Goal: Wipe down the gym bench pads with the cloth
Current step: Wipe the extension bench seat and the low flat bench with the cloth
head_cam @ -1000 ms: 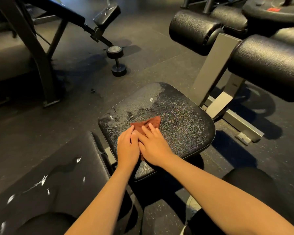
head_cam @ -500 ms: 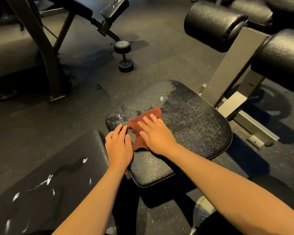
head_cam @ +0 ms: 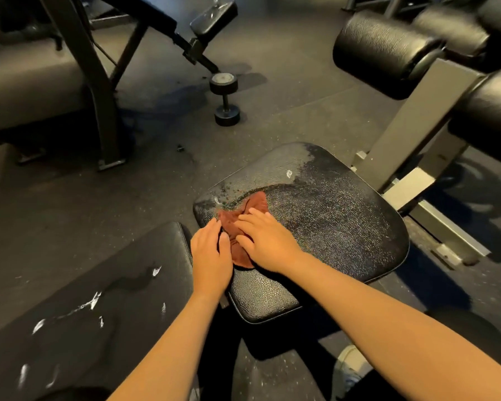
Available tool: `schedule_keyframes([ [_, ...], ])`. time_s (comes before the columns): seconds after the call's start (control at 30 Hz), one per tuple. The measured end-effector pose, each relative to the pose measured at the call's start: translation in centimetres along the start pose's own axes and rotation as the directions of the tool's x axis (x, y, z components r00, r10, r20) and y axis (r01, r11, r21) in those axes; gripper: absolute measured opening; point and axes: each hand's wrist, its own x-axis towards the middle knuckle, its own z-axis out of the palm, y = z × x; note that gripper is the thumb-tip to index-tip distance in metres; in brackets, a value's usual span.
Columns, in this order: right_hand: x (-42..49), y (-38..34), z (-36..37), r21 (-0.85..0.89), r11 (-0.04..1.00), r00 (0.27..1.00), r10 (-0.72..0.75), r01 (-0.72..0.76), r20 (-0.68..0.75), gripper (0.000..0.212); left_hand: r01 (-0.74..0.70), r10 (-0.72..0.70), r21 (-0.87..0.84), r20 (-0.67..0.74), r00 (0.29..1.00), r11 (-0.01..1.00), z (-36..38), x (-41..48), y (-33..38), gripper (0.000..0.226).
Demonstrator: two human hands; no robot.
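A rust-red cloth (head_cam: pixel 237 227) lies crumpled on the left part of the black seat pad (head_cam: pixel 330 227), which is speckled with droplets. My right hand (head_cam: pixel 268 240) presses flat on the cloth with fingers spread. My left hand (head_cam: pixel 210 257) rests beside it at the pad's left edge, fingertips touching the cloth's edge. The longer back pad (head_cam: pixel 93 308) sits at lower left, streaked with wet patches and white smears.
Two black roller pads (head_cam: pixel 385 50) on a grey steel post (head_cam: pixel 417 123) stand at the right. A dumbbell (head_cam: pixel 225 96) stands on the rubber floor behind the seat. Another bench's dark frame (head_cam: pixel 99 105) is at the left. My shoe (head_cam: pixel 350 369) shows below.
The cloth and both hands have slid left across the seat pad toward its left edge. My left hand parted from the right, then closed back onto the cloth's edge. The view shifted.
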Motion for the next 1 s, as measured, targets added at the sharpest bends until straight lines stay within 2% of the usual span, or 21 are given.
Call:
schedule_keyframes([
  [0.07,-0.4,1.0,-0.9,0.012,0.999,0.998,0.045,-0.044,-0.036,0.039,0.014,-0.015,0.022,0.043,0.999,1.000,-0.1,-0.5,0.1,0.042],
  [0.2,-1.0,0.2,-2.0,0.034,0.963,0.948,0.267,-0.266,-0.171,0.039,0.039,-0.040,0.010,0.115,0.993,0.999,-0.4,-1.3,0.2,0.046],
  [0.27,-1.7,-1.6,-1.1,0.026,0.972,0.956,0.235,-0.234,-0.178,0.049,0.053,-0.049,-0.035,0.109,0.993,0.998,-0.7,-1.2,0.5,0.045],
  [0.4,-3.0,-2.3,1.5,-0.072,0.997,0.992,-0.001,-0.008,-0.125,0.052,0.036,-0.031,-0.057,0.085,0.996,0.998,-1.1,-1.1,1.0,0.041],
  [0.63,1.7,0.1,0.4,-0.109,0.970,0.973,0.209,-0.219,-0.096,0.053,0.002,-0.007,0.044,0.111,0.994,0.999,-1.1,-0.1,-0.1,0.043],
  [0.7,1.7,-1.3,1.0,-0.111,0.975,0.979,0.180,-0.190,-0.096,0.056,-0.015,0.012,0.041,0.078,0.997,0.999,-1.2,0.5,-0.2,0.043],
  [0.83,-0.5,-2.8,2.4,-0.112,0.992,0.997,0.055,-0.061,-0.059,0.059,-0.072,0.072,-0.019,0.021,0.997,0.997,-1.0,1.1,-0.2,0.025],
  [0.93,0.0,-2.2,2.4,-0.087,0.995,0.997,0.049,-0.053,-0.053,0.053,-0.023,0.021,0.033,0.058,0.998,0.999,-0.3,1.3,-1.0,0.051],
  [1.0,1.5,-2.1,2.4,-0.100,0.994,0.998,0.041,-0.046,-0.053,0.050,0.019,-0.023,0.047,0.072,0.997,0.999,-0.5,1.7,-1.5,0.058],
])
